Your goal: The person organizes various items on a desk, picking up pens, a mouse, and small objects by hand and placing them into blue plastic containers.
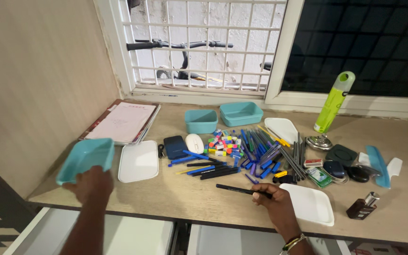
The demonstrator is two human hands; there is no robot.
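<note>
While the left hand [92, 184] grips a teal box [85, 159] tilted open-side up at the table's [185, 198] near left edge, the right hand [272, 197], knuckles up and wrist bent, pinches a black pen [234, 189] level, just near of the pen pile [253, 148].

green spray can [334, 101], notebooks [123, 121], white mouse [194, 143]

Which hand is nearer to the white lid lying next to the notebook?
Left. The left hand, holding a teal box, sits just left of the white lid; the right hand, gripping a black pen, is far to its right.
</note>
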